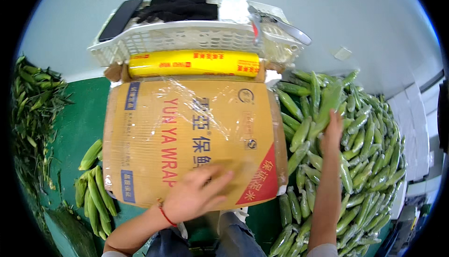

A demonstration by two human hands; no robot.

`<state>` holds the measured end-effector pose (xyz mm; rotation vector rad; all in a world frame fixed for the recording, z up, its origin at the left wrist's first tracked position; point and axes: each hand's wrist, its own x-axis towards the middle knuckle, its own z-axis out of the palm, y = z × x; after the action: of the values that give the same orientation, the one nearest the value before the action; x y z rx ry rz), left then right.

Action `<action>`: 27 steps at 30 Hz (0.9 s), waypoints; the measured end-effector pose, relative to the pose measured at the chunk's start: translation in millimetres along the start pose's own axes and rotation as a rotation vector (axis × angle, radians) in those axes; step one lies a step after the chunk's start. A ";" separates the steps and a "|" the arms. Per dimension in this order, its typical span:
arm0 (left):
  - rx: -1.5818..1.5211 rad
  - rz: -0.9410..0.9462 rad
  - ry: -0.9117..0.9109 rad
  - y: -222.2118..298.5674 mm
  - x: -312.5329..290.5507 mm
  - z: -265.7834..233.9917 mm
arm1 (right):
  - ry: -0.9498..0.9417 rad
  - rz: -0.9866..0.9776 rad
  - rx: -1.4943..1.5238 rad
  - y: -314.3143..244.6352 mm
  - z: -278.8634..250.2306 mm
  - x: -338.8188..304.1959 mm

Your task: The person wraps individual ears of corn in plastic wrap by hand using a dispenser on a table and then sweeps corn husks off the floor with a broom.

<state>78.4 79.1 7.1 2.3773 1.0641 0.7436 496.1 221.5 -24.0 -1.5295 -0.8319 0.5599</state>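
Note:
My left hand (199,194), with a red cord at the wrist, hovers over or rests on the lower part of a brown cardboard box (159,107). Its fingers are stretched and a little blurred, with nothing visible in them. My right hand (332,130) reaches over the pile on the right, its fingers round a green ear of corn (329,100) in its husk. Beneath it lie many film-wrapped ears of corn (369,168). At the box's far edge sits a yellow printed roll of cling film (194,64), and clear film stretches across the box top.
Unwrapped ears of corn (96,201) lie on the green tabletop (77,116) left of the box. Loose husks (30,126) heap at the far left. Behind the roll, a white plastic basket (187,35) holds a dark phone (120,19), black cloth (180,7) and scissors (285,28).

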 end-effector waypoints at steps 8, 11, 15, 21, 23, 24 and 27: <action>0.412 -0.532 0.218 -97.3 -55.4 -61.8 | -0.933 -0.865 -0.790 -50.4 87.9 -157.0; 0.447 -0.321 0.222 -148.2 -15.8 -80.4 | -0.798 -0.792 -0.657 -38.6 129.3 -143.7; 0.314 -0.251 0.396 -157.1 -16.5 -117.4 | -0.722 -0.457 -0.635 -43.9 142.3 -138.5; 0.340 0.082 0.254 -68.5 -164.1 -111.6 | -0.965 -0.243 -0.504 -74.9 18.8 -205.8; 0.171 -0.081 0.157 -52.3 -208.5 -80.3 | -1.018 -0.200 -0.491 -45.4 -7.2 -235.2; 0.373 -0.076 0.089 -46.3 -231.3 -59.9 | -1.074 -0.343 -0.697 -54.7 -3.8 -244.1; 0.466 -0.591 0.087 -72.6 -314.3 6.1 | -0.949 -0.361 -0.652 -44.8 3.6 -258.9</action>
<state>-133.8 -120.3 -131.9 2.1824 2.0330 0.4113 324.0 23.3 -11.1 -1.5919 -2.1361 0.7954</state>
